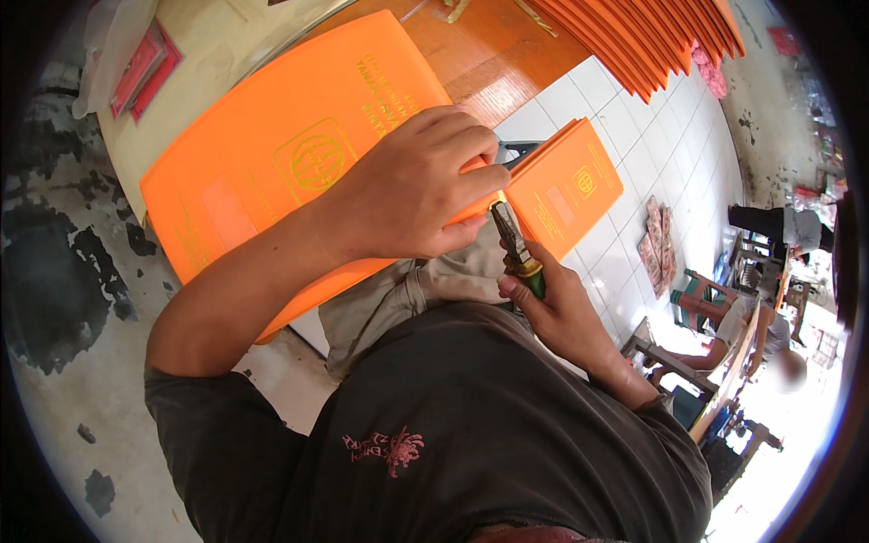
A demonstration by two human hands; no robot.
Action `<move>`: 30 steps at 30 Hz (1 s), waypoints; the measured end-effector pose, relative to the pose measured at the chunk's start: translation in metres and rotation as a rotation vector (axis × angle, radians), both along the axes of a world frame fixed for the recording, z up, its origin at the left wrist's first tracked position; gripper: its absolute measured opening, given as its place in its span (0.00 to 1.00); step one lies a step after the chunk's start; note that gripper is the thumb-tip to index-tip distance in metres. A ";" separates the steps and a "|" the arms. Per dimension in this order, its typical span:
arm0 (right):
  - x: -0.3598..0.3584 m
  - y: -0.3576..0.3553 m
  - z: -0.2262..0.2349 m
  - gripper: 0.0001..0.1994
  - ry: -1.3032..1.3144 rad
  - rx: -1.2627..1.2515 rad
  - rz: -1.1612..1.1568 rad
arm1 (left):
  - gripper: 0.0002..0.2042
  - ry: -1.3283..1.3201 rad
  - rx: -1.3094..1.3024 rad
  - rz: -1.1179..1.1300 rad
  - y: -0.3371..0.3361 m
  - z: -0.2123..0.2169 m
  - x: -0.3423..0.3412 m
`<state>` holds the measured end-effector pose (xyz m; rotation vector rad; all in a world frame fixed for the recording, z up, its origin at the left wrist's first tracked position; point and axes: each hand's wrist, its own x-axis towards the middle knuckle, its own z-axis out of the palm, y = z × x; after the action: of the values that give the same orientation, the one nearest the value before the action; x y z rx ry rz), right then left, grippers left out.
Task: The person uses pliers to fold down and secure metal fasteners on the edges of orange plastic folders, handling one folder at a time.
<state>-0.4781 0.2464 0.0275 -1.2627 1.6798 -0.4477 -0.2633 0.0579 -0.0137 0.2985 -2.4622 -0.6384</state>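
A large orange folder cover [244, 145] with gold printing and a gold round emblem lies slanted across the table edge and above my lap. My left hand [412, 185] is closed on its right edge, fingers bent over the border. In my right hand [566, 312] is a pair of pliers [514, 237] with green and yellow handles. The metal jaws point up at the folder's edge, close beside my left fingertips. Whether the jaws grip anything is too small to tell. Just right of the jaws stands another orange folder [566, 185] with a gold emblem.
A stack of orange folders [634, 41] fans out at the top right, beside a brown wooden surface [480, 59]. Red packets [149, 72] lie at the upper left. Patterned cloth [656, 244] lies on the white tiled floor [597, 253]. Another person [756, 339] sits at a bench, far right.
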 end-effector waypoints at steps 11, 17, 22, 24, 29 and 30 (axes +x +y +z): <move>0.002 0.000 -0.001 0.25 0.034 -0.030 0.011 | 0.20 0.003 -0.002 0.003 0.000 -0.002 0.000; 0.003 -0.001 0.000 0.19 0.031 -0.038 -0.008 | 0.20 -0.002 -0.004 0.005 0.000 -0.003 0.000; 0.005 -0.006 0.005 0.16 0.018 0.074 -0.039 | 0.19 0.004 0.004 0.005 0.001 -0.003 -0.001; 0.003 -0.003 -0.002 0.16 0.009 0.012 -0.029 | 0.19 0.004 0.004 0.002 0.000 -0.003 -0.001; 0.004 -0.002 -0.006 0.16 0.029 -0.020 -0.031 | 0.16 0.070 -0.057 0.013 0.000 -0.005 -0.003; 0.004 -0.002 -0.007 0.16 0.033 -0.024 -0.030 | 0.16 0.069 -0.056 0.012 0.000 -0.005 -0.004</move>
<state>-0.4744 0.2440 0.0209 -1.2701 1.7282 -0.4689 -0.2669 0.0578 -0.0183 0.2649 -2.4055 -0.5636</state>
